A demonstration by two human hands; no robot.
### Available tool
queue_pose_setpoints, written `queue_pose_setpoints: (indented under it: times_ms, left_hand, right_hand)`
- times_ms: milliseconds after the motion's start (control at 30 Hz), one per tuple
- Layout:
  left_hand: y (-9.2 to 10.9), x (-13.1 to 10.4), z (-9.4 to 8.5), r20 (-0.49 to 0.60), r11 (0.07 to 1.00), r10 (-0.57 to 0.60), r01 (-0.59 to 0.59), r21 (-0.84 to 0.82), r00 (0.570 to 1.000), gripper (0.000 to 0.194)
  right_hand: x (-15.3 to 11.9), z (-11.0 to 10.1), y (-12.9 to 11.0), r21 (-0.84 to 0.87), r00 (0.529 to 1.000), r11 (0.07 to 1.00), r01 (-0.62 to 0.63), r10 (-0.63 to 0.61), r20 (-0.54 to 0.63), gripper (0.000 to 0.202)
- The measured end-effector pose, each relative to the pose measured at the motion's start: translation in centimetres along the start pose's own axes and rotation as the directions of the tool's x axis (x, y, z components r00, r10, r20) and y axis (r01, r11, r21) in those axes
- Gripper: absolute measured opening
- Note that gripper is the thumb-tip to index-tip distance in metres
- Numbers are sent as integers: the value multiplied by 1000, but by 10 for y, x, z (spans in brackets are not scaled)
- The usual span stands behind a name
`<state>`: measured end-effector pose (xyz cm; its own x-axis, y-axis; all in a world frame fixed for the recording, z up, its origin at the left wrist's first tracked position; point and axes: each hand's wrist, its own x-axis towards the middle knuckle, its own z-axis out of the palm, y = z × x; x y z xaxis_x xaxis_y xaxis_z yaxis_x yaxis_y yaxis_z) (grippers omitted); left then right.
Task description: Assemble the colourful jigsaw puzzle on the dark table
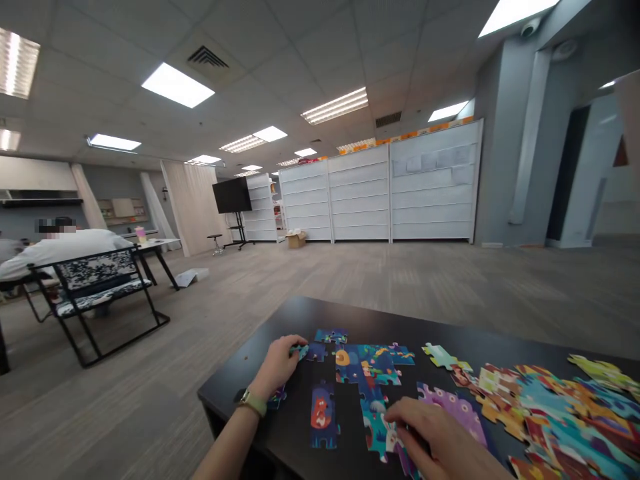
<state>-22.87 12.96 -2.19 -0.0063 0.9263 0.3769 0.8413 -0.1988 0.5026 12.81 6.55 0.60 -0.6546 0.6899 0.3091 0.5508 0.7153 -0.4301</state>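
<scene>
My left hand (280,363), a watch on its wrist, is closed with a small teal puzzle piece (302,351) at its fingertips, beside a dark blue piece (316,353). My right hand (437,430) rests over the lower end of a joined strip of puzzle pieces (373,373), fingertips touching it, thumb and fingers apart. Between the hands lies a tall piece with a red creature (321,415). Another blue pair (331,336) sits farther back. A purple piece (453,408) is partly hidden behind my right hand. Part of a piece (277,399) shows beside my left wrist.
A heap of colourful puzzle pieces (565,413) covers the right side of the black table (260,360). A light green piece (440,355) lies behind my right hand. Off to the left, a person in white (75,250) sits on a black-framed chair (100,273).
</scene>
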Motion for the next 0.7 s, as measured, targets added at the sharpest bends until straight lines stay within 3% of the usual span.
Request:
queue_pose_setpoints:
  times_ms: [200,433,700]
  left_hand:
    - [-5,-8,-17,-58,992,-42,49,121,997,34]
    - [33,-4,-1,131,987,128,-139,78,983,30]
    - [31,9,1,84,990,62,-72,120,994,24]
  right_hand:
    - [-1,3,2,30,999,999,-18,19,-47,31]
    - [1,2,3,-3,999,1000,-25,25,-38,29]
    - [0,-3,-7,6,999,1000,-20,20,-50,29]
